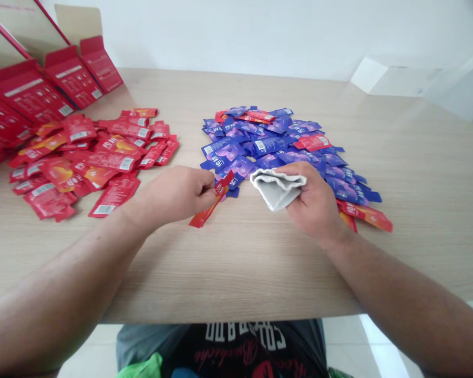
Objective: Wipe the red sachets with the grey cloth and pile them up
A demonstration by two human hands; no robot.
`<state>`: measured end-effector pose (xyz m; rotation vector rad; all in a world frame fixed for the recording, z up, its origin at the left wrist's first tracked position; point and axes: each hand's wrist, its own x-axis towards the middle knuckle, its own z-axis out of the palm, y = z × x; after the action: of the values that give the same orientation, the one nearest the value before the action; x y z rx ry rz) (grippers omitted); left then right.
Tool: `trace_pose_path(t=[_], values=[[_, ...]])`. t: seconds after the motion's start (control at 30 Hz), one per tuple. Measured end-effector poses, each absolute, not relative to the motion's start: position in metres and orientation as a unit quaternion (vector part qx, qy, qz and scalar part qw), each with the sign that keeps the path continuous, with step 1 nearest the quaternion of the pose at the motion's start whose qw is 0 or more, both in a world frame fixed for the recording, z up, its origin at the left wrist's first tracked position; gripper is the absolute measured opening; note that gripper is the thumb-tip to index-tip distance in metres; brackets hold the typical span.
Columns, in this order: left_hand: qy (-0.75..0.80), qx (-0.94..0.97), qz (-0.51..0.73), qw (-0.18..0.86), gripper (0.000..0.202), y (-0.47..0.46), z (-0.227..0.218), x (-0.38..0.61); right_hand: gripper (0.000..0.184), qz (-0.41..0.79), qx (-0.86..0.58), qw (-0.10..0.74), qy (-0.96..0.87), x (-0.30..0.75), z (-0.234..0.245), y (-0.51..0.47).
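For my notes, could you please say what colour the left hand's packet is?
The packet is red with some orange, seen best in the head view.

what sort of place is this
Possibly a packing or sorting workspace: red packets and blue-purple packets lie heaped on a table, with red boxes lined up at the left.

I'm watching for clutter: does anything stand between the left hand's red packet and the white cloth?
Nothing visible stands between the red packet in the left hand and the white cloth in the right hand; the nearest blue packets lie on the table, behind that gap.
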<state>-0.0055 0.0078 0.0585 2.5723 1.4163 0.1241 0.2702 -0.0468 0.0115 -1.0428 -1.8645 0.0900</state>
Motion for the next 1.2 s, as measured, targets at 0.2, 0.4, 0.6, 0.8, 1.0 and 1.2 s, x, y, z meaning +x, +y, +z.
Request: trace_pose_path(t=[0.2, 0.4, 0.6, 0.8, 1.0, 1.2], values=[[0.409, 0.908, -0.01, 0.09, 0.019, -0.019, 0.051, 0.014, 0.033, 0.037, -0.424, 0.471, -0.773, 0.267, 0.011, -0.047], [0.33, 0.936, -0.028, 0.122, 0.018, -0.039, 0.038, 0.031, 0.031, 0.029, -0.433, 0.474, -0.766, 0.269, 0.008, -0.045], [0.443, 0.893, -0.045, 0.065, 0.037, -0.024, 0.031, 0.023, 0.03, 0.03, -0.445, 0.475, -0.759, 0.27, 0.009, -0.044], [0.487, 0.862, -0.116, 0.08, 0.066, -0.029, 0.028, 0.023, 0.03, 0.038, -0.44, 0.472, -0.763, 0.27, 0.009, -0.045], [0.488, 0.854, -0.113, 0.137, 0.067, -0.027, 0.023, 0.026, 0.029, 0.039, -0.434, 0.468, -0.768, 0.268, 0.007, -0.045], [0.456, 0.845, -0.067, 0.271, 0.035, -0.006, 0.017, 0.019, 0.03, 0.042, -0.432, 0.463, -0.772, 0.269, 0.007, -0.046]])
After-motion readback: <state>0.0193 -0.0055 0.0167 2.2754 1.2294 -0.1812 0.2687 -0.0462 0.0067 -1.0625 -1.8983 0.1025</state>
